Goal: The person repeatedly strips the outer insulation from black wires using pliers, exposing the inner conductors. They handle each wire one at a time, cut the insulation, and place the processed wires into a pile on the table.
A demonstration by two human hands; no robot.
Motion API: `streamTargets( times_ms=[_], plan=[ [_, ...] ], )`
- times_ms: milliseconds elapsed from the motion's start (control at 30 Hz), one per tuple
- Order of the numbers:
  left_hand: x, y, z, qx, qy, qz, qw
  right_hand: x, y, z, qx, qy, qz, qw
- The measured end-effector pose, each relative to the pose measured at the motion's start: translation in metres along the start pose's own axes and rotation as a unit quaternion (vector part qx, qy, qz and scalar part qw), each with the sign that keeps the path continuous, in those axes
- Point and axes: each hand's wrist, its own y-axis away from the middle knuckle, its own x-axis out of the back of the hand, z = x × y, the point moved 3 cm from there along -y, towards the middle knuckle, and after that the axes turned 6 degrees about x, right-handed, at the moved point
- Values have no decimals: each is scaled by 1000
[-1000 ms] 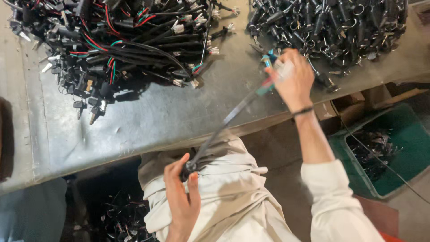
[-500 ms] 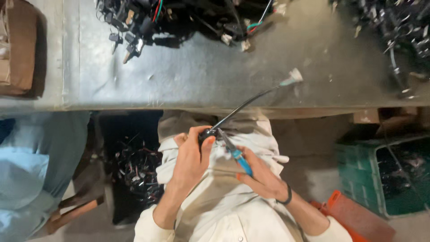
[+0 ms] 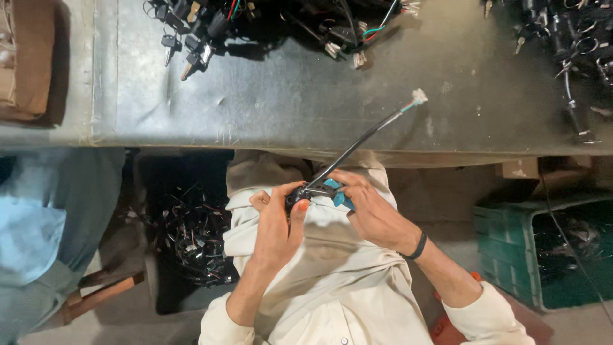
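Observation:
Over my lap, my left hand [image 3: 279, 220] pinches the black end piece of a black cable [image 3: 357, 143]. The cable runs up and to the right over the grey metal table [image 3: 268, 102] and ends in a white connector [image 3: 419, 96] with coloured wires. My right hand [image 3: 370, 207] grips a small blue-handled tool [image 3: 336, 190] pressed against the same black end piece. Both hands meet just below the table's near edge.
A heap of black cables with keys and switches [image 3: 204, 32] lies at the table's far side, and another heap [image 3: 568, 38] at the right. A green crate [image 3: 543, 249] stands on the floor at right. A bin of cables [image 3: 191, 236] sits by my left knee. A cardboard box [image 3: 25, 57] at left.
My right hand came down from the far pile on the table to my lap with the blue tool and now meets my left hand. The view shifted left and the cable's free end swung over the table.

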Motion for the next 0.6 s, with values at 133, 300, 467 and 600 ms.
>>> streamTargets(
  times_ms=[133,300,467,600],
  plan=[
    [-4,4,0,-14,0,4,1000,-1,7,2,-6,16,2,1000],
    [-9,13,0,-6,3,1,1000,-3,15,0,14,19,-8,1000],
    [-12,20,0,14,10,-13,1000,-7,14,5,13,4,58,998],
    [-18,27,6,-21,-13,-34,999,-8,10,16,-72,56,36,995]
  ],
)
